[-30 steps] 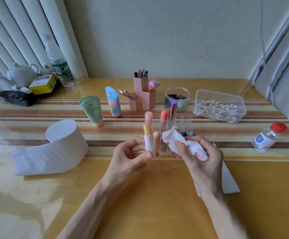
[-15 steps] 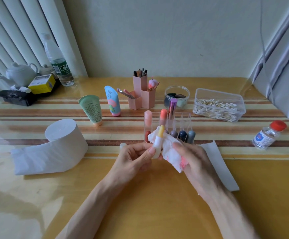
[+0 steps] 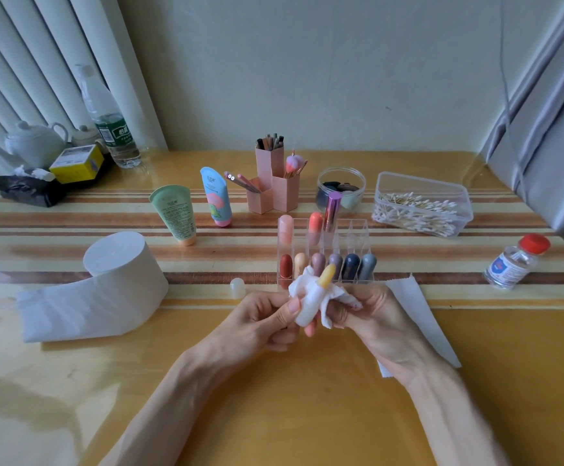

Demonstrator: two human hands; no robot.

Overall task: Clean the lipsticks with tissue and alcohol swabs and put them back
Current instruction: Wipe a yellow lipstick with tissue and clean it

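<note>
Seen from above, a person's two bare forearms reached in from the bottom edge toward the centre of the frame, over a glossy yellow wooden surface (image 3: 307,398) with brown stripes.

The left hand (image 3: 264,322) held an uncapped lipstick (image 3: 308,309) just below centre. Its thumb and curled fingers pinched the white tube, and the pale yellow tip pointed up and slightly right. The right hand (image 3: 378,326) gripped a crumpled white tissue (image 3: 339,294) with pink smears, its fingers curled and pressing the tissue around the tube just under the yellow tip.

Just behind the hands stood a clear acrylic organizer (image 3: 351,230). Its front row held six capped lipsticks (red, peach, mauve, lilac, navy and grey-blue) and its back row held three more. A small translucent cap (image 3: 237,286) stood on the surface just left of the hands. A flat tissue sheet (image 3: 418,317) lay partly under the right wrist.

At centre left lay a partly unrolled toilet paper roll (image 3: 116,284). At far right stood a small clear alcohol bottle (image 3: 512,264) with a red cap, and above it a clear box of cotton swabs (image 3: 421,205). Across the upper middle stood a green tube (image 3: 174,216), a blue tube (image 3: 216,196), a pink hexagonal brush holder (image 3: 270,183) and a clear round jar (image 3: 341,186). The upper left held a water bottle (image 3: 109,126), a white teapot (image 3: 35,142) and a yellow box (image 3: 77,163).
</note>
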